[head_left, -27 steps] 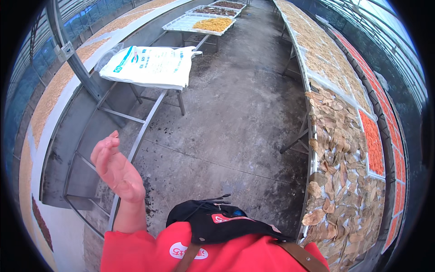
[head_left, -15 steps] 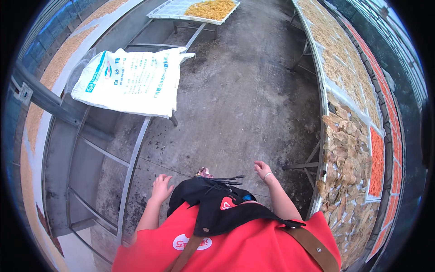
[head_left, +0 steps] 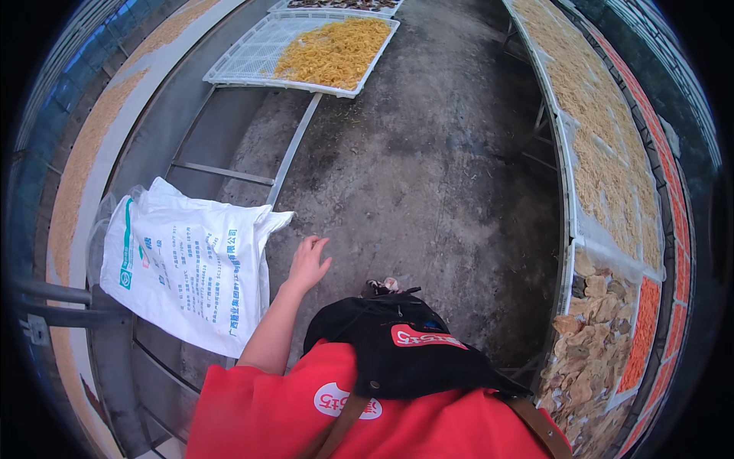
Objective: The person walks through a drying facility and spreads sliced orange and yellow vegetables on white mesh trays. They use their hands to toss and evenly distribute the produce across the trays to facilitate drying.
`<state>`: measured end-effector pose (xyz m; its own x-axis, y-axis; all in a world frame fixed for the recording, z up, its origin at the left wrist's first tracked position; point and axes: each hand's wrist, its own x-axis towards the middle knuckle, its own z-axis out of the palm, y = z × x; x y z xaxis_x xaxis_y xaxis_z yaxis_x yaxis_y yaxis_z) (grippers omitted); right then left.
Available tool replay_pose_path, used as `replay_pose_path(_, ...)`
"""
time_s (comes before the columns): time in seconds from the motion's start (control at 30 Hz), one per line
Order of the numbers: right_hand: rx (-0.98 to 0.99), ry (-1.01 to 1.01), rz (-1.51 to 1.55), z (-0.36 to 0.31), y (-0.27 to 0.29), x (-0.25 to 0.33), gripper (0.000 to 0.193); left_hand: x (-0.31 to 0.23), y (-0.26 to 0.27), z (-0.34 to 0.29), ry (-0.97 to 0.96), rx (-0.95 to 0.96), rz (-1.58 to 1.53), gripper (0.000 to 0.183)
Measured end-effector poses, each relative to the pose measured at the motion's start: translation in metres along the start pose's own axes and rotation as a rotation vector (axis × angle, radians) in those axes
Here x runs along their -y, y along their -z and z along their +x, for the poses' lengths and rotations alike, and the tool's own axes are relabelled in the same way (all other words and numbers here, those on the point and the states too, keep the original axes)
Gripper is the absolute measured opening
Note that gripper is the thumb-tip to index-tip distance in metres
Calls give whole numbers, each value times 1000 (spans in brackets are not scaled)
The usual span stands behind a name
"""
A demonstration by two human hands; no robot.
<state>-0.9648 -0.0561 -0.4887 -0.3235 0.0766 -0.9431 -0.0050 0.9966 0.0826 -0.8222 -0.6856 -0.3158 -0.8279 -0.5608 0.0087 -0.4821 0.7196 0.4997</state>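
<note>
My left hand (head_left: 308, 262) reaches forward over the walkway, bare and holding nothing, with its thumb apart from the fingers. Nearest to it is a white woven sack (head_left: 191, 264) with blue and green print, lying across a metal rack on the left. A small gap shows between the hand and the sack's right edge. My right hand is out of view, behind my black apron (head_left: 382, 336) or beyond the picture.
Ahead on the left, a white mesh tray (head_left: 248, 50) carries yellow dried strips (head_left: 336, 53), its metal rack rail (head_left: 297, 145) running toward me. Along the right stand long tables of pale shreds (head_left: 604, 138), brown flat pieces (head_left: 585, 336) and orange bits (head_left: 641, 333). Grey concrete floor (head_left: 428, 161) lies between.
I have moved forward: the sack and the yellow-strip tray appear nearer. My left hand has risen forward beside the sack, and my right hand has gone out of view.
</note>
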Motion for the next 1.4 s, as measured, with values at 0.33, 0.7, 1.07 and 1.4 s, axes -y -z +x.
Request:
replay_pose_path(0.33, -707, 645, 73, 107, 588, 517, 42, 87, -36, 283, 355, -182, -185, 55)
replay_pose_path(0.7, -663, 907, 20, 95, 773, 1001, 69, 196, -21, 668, 573, -488, -379, 60)
replay_pose_path(1.07, -874, 936, -231, 238, 1011, 1346, 79, 222, -83, 825, 1060, -559, 20, 69)
replay_pose_path(1.4, -917, 538, -182, 232, 977, 1430, 99, 214, -95, 904, 1758, -370, 25, 67)
